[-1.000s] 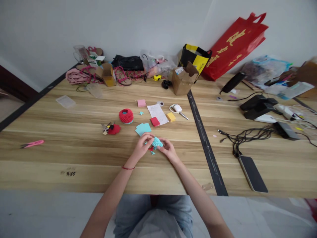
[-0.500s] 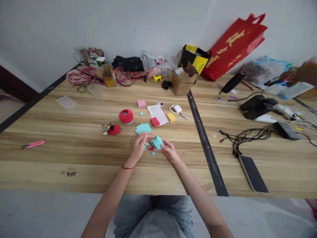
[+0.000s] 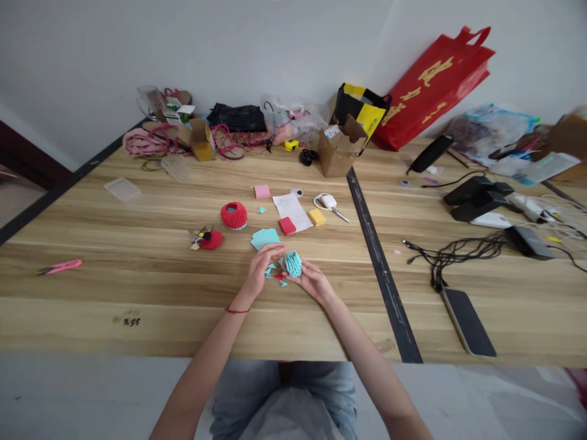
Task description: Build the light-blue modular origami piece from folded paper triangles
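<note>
My right hand (image 3: 314, 280) is closed around the lower right side of a light-blue folded-paper piece (image 3: 293, 264), built of many small interlocked units. To its left, my left hand (image 3: 263, 267) has its fingers stretched out, near the blue piece's upper left; nothing shows in it. Between the hands lie several loose blue folded-paper triangles (image 3: 270, 268) and a red folded-paper piece (image 3: 279, 277). Beyond my left hand rests a stack of light-blue paper sheets (image 3: 265, 238). A round red folded-paper piece (image 3: 234, 215) with a blue bottom edge stands farther off.
Scissors (image 3: 337, 212), a paper sheet (image 3: 293, 209), a red pad (image 3: 287, 225) and a yellow pad (image 3: 316, 217) lie ahead. Pink thread snips (image 3: 60, 267) are far left. Cables (image 3: 458, 259) and a power bank-like slab (image 3: 468, 321) sit right. Boxes and bags line the wall.
The blue folded-paper piece has turned more upright in my right hand and shifted slightly right. My left fingers have straightened and drawn a little away from it.
</note>
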`<state>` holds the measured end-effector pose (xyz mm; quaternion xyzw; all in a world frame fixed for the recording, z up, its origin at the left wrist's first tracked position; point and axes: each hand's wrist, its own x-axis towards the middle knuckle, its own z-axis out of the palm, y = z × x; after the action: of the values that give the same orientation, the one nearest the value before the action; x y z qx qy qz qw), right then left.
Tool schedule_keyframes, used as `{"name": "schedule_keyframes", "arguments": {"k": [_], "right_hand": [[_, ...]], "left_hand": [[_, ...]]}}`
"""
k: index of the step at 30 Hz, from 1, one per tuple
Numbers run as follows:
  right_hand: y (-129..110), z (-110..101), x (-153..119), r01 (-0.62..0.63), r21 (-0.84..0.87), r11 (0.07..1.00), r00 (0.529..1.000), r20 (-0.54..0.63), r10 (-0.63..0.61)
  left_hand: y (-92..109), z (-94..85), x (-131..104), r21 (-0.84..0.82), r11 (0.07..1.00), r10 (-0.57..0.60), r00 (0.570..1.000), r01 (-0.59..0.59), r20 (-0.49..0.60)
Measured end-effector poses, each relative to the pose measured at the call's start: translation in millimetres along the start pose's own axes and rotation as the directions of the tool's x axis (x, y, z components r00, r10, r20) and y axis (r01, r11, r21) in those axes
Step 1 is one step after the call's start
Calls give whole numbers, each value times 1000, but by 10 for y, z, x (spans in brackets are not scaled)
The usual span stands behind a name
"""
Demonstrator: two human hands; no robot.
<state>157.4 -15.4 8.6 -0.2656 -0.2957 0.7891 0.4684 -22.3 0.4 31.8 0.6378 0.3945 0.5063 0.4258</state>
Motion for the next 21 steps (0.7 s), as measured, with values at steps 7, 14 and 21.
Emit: {"name": "schedule_keyframes", "arguments": {"k": [7, 14, 21], "right_hand": [[12, 6, 3, -15, 9, 1000, 1000, 4, 15], [-11, 44, -1, -17, 10, 1000, 1000, 10, 17], [23, -1, 8, -1, 0, 1000, 1000, -8, 1]], "left_hand": [[17, 8, 6, -1, 1000, 6, 1000, -6, -11], [60, 11, -19, 58, 996, 65, 998, -66, 14], [55, 6, -35, 69, 991, 113, 993, -116, 39]]}}
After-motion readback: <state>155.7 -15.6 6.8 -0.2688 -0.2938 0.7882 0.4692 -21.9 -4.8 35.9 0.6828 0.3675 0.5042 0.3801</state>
